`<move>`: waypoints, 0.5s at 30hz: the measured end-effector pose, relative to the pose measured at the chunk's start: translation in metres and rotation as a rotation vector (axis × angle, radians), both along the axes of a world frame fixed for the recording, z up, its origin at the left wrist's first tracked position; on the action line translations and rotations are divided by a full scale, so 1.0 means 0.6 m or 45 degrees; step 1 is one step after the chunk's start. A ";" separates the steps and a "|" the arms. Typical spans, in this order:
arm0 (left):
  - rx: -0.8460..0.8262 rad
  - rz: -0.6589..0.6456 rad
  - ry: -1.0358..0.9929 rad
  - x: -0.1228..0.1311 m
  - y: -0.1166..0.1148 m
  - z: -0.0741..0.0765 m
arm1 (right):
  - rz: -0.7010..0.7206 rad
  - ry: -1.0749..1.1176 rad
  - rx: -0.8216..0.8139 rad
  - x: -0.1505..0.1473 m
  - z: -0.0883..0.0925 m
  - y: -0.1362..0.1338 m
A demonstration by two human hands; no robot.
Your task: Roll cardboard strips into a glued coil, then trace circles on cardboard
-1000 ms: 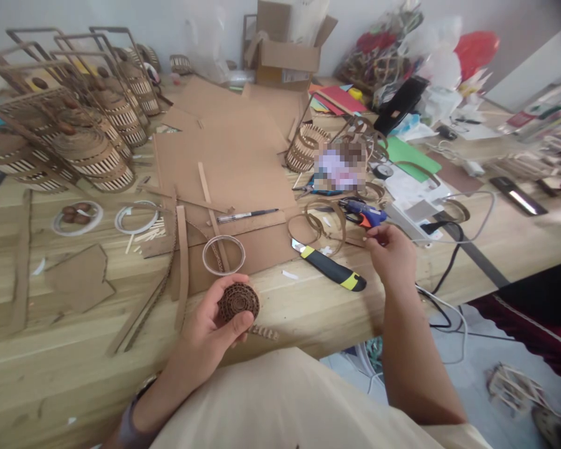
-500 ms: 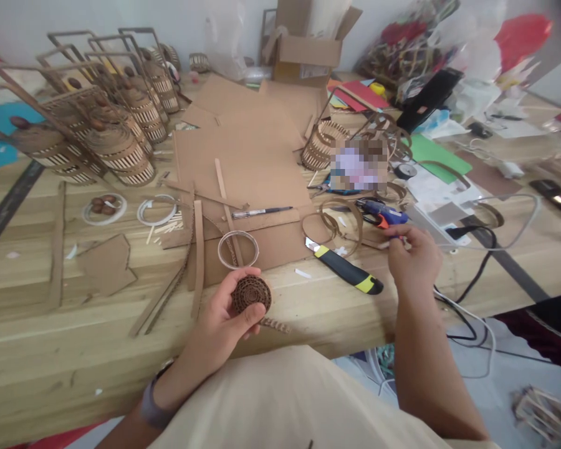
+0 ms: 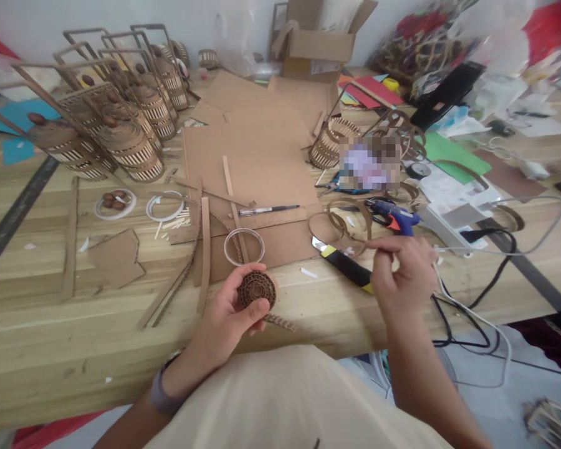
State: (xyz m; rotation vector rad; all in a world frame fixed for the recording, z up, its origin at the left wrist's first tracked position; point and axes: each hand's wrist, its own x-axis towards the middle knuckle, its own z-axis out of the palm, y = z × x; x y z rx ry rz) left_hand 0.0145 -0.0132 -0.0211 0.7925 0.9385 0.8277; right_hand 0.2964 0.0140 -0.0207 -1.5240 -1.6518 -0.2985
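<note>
My left hand (image 3: 227, 318) is closed round a coiled disc of corrugated cardboard (image 3: 257, 289), held above the near edge of the wooden table (image 3: 51, 337); a loose tail of the strip (image 3: 280, 322) trails from it. My right hand (image 3: 402, 274) hovers to the right, fingers pinched on something thin that I cannot make out. It is just over the yellow-and-black utility knife (image 3: 343, 262) and near the blue glue gun (image 3: 397, 217).
Cardboard sheets (image 3: 247, 156) and strips cover the middle, with a pen (image 3: 267, 210) and a white ring (image 3: 244, 246). Several slatted cardboard lanterns (image 3: 121, 134) stand back left. Black and white cables (image 3: 467, 299) hang off the right edge. An open box (image 3: 320, 47) sits behind.
My right hand has pulled back from the glue gun towards me and to the left, over the knife. My left hand keeps hold of the coil. The view has shifted left.
</note>
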 end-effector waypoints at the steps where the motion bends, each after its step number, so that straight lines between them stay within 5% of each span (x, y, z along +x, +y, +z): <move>1: -0.008 0.011 -0.001 0.000 0.000 -0.001 | 0.145 -0.009 -0.017 -0.018 0.006 -0.008; 7: -0.006 0.075 -0.054 0.003 0.001 -0.001 | 1.037 0.193 -0.194 -0.103 0.031 -0.037; 10: 0.010 0.085 -0.065 0.003 -0.001 0.000 | 1.153 0.213 -0.197 -0.123 0.029 -0.042; 15: 0.053 0.082 -0.120 0.004 -0.002 -0.002 | 1.092 0.223 -0.189 -0.133 0.027 -0.047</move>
